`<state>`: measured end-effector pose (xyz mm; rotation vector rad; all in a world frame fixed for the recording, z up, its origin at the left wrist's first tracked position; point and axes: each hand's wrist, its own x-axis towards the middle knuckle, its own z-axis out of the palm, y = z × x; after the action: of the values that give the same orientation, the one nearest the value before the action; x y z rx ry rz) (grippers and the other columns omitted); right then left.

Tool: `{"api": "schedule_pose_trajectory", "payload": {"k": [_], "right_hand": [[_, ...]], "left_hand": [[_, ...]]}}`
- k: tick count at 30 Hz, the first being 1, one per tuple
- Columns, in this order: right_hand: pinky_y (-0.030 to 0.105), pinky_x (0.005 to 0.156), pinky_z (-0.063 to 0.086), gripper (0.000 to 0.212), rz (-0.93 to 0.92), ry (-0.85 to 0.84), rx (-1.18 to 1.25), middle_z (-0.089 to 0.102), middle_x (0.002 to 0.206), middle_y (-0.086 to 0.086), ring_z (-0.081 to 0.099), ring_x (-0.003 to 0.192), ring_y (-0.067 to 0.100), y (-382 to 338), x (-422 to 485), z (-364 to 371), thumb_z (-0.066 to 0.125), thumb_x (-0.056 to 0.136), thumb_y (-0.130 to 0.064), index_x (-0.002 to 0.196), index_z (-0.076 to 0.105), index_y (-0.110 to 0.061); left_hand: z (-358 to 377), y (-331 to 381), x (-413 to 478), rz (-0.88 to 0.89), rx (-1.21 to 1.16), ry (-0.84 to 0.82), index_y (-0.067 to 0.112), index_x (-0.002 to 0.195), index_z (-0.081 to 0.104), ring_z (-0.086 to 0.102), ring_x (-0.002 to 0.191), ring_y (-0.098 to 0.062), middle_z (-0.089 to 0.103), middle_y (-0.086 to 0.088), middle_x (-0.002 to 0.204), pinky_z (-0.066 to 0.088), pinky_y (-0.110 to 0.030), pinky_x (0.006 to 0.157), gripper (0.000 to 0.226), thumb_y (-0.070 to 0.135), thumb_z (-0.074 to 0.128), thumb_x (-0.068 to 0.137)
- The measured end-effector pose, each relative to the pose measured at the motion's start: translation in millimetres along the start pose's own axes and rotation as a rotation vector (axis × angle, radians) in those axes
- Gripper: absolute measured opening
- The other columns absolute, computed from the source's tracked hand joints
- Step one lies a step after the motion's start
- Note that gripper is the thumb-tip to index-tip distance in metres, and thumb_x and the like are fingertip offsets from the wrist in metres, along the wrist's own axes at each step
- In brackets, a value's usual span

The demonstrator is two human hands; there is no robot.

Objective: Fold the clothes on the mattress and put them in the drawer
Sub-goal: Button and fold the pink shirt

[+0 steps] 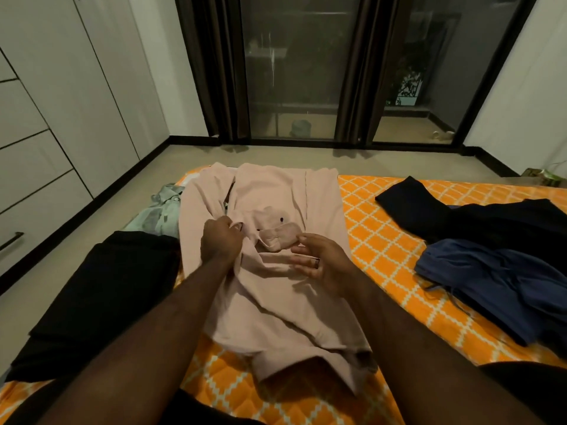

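A pale pink shirt [276, 296] lies spread on the orange patterned mattress [383, 240], its collar near the middle. My left hand [221, 240] grips a bunch of the shirt's fabric just left of the collar. My right hand [322, 262], a ring on one finger, hovers at the collar's right end with fingers loosely spread; whether the fingertips touch the cloth is unclear. A black garment [101, 299] lies to the left. A navy blue garment [497, 286] and a black one [429, 207] lie to the right.
White cupboards with drawers [33, 167] line the left wall beyond a strip of beige floor. A grey-green garment [159, 210] hangs off the mattress's far left edge. Dark curtains and glass doors [300, 72] stand behind.
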<state>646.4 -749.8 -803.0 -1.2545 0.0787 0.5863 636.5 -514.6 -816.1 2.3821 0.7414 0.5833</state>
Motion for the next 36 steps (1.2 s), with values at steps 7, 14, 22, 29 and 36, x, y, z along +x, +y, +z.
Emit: {"api": "schedule_pose_trajectory", "payload": {"k": [7, 14, 22, 29, 36], "right_hand": [[0.038, 0.082, 0.060, 0.043, 0.003, 0.042, 0.193, 0.068, 0.124, 0.025, 0.070, 0.103, 0.034, -5, -5, 3, 0.062, 0.097, -0.041, 0.130, 0.063, -0.012], [0.044, 0.085, 0.058, 0.065, -0.140, -0.087, 0.465, 0.070, 0.109, 0.023, 0.071, 0.093, 0.035, -29, -24, -1, 0.052, 0.096, -0.061, 0.122, 0.070, -0.004], [0.053, 0.098, 0.055, 0.016, -0.372, 0.049, 0.215, 0.068, 0.116, 0.021, 0.065, 0.111, 0.037, -75, -23, -23, 0.059, 0.101, -0.017, 0.111, 0.069, -0.009], [0.046, 0.090, 0.059, 0.035, -0.511, 0.117, -0.309, 0.071, 0.117, 0.005, 0.068, 0.112, 0.030, -127, -26, -40, 0.072, 0.093, -0.013, 0.124, 0.061, -0.025], [0.046, 0.102, 0.052, 0.075, -0.523, 0.194, -0.771, 0.065, 0.131, -0.007, 0.062, 0.119, 0.019, -163, -25, -76, 0.084, 0.074, -0.036, 0.142, 0.054, -0.029]], "left_hand": [[-26, 63, -22, 0.025, -0.949, -0.263, -0.006, 0.092, 0.061, 0.058, 0.074, -0.018, 0.061, -0.011, 0.081, 0.050, -0.033, 0.072, 0.025, 0.018, 0.062, 0.098], [-46, 113, -69, 0.560, -0.740, -0.870, 0.008, 0.105, 0.077, 0.066, 0.115, -0.011, 0.072, 0.009, 0.119, 0.052, -0.036, 0.099, 0.015, 0.014, 0.068, 0.095], [-28, 79, -38, 0.369, -0.600, -0.620, 0.013, 0.102, 0.075, 0.065, 0.089, -0.006, 0.074, 0.001, 0.102, 0.047, -0.027, 0.078, 0.017, 0.012, 0.058, 0.101], [5, 83, -15, 0.477, -0.302, -0.717, 0.018, 0.139, 0.052, 0.052, 0.127, -0.016, 0.061, 0.001, 0.135, 0.042, -0.014, 0.094, 0.061, -0.016, 0.038, 0.090], [34, 110, -19, 0.348, -0.336, -1.172, 0.005, 0.137, 0.052, 0.057, 0.103, -0.019, 0.057, -0.008, 0.118, 0.052, -0.022, 0.070, 0.050, -0.004, 0.064, 0.090]]}}
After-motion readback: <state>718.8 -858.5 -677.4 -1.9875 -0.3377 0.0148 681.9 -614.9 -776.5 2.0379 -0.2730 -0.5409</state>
